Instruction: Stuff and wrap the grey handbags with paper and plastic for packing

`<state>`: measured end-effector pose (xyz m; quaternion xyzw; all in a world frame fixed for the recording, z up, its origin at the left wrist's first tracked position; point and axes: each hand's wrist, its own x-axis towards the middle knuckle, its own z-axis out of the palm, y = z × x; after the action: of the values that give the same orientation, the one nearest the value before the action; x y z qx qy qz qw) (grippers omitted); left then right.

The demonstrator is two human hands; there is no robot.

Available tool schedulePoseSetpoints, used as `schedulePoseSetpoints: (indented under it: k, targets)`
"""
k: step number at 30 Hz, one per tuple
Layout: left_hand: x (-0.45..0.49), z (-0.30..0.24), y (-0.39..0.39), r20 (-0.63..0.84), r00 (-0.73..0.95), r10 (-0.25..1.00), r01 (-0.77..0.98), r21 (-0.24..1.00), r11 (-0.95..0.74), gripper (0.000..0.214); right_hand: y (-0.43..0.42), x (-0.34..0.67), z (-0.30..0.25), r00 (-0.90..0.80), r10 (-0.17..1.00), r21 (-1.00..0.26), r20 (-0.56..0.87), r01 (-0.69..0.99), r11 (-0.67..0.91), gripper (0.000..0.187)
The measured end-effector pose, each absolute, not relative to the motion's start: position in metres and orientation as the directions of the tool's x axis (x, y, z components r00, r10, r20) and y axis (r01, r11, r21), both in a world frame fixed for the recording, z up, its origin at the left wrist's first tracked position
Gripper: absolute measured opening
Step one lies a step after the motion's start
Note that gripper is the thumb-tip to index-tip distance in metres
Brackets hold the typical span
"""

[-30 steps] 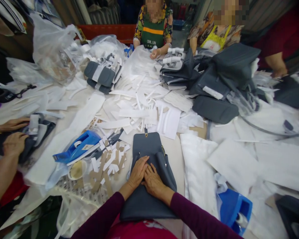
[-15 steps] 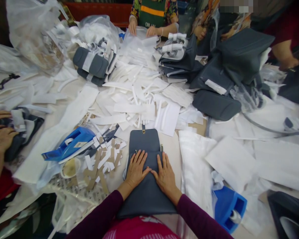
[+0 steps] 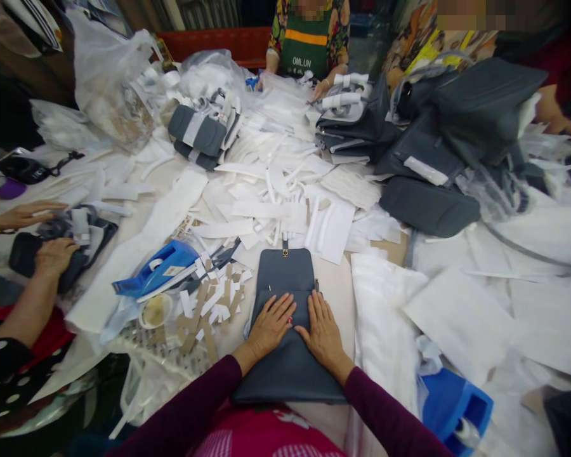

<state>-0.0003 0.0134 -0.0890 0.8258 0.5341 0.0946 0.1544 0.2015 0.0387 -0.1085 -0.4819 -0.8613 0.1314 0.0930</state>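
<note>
A slate-grey handbag [image 3: 285, 273] lies flat on the table right in front of me, its flap and small gold clasp pointing away. My left hand [image 3: 269, 327] rests palm-down on the bag's middle with fingers stretched out. My right hand [image 3: 322, 330] lies flat beside it, fingers spread, holding nothing. The two hands almost touch at the thumbs.
White paper strips and sheets [image 3: 285, 197] cover the table. A blue tape dispenser [image 3: 159, 274] and cut tape pieces lie to the left, another blue dispenser [image 3: 450, 406] at lower right. Grey bags [image 3: 428, 206] pile up at far right. Other people's hands [image 3: 52, 254] work at the left.
One second ago my hands were bunched together on the bag; they have since spread flat and side by side. The view has shifted slightly.
</note>
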Motion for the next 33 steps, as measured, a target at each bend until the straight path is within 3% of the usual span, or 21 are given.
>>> schedulePoseSetpoints:
  k: [4, 10, 16, 20, 24, 28, 33]
  targets:
    - [-0.007, -0.083, 0.005, -0.053, 0.585, 0.809, 0.765, 0.367, -0.529, 0.057, 0.037, 0.204, -0.115, -0.527, 0.848, -0.308, 0.054, 0.799, 0.516, 0.077]
    - [-0.008, -0.082, -0.002, -0.041, 0.588, 0.808, 0.764, 0.357, -0.538, 0.057, 0.048, 0.217, -0.117, -0.608, 0.793, -0.313, 0.041, 0.746, 0.588, 0.072]
    - [-0.007, -0.086, -0.004, -0.006, 0.591, 0.807, 0.746, 0.385, -0.543, 0.054, 0.085, 0.181, -0.093, -0.651, 0.756, -0.504, 0.065, 0.633, 0.588, 0.048]
    - [-0.007, -0.087, -0.006, -0.013, 0.576, 0.817, 0.756, 0.389, -0.526, 0.051, 0.112, 0.125, -0.072, -0.8, 0.599, -0.529, 0.042, 0.491, 0.692, 0.05]
    - [-0.009, -0.086, -0.006, -0.013, 0.576, 0.818, 0.757, 0.385, -0.527, 0.054, 0.129, 0.094, -0.07, -0.895, 0.438, -0.484, -0.084, 0.421, 0.767, 0.031]
    - [-0.012, -0.093, -0.006, 0.043, 0.545, 0.837, 0.764, 0.386, -0.517, 0.051, 0.137, 0.101, -0.08, -0.85, 0.5, -0.467, -0.165, 0.514, 0.72, 0.014]
    - [-0.015, -0.107, -0.007, 0.129, 0.373, 0.919, 0.818, 0.422, -0.391, 0.048, 0.143, 0.113, -0.085, -0.76, 0.581, -0.434, -0.292, 0.647, 0.627, 0.01]
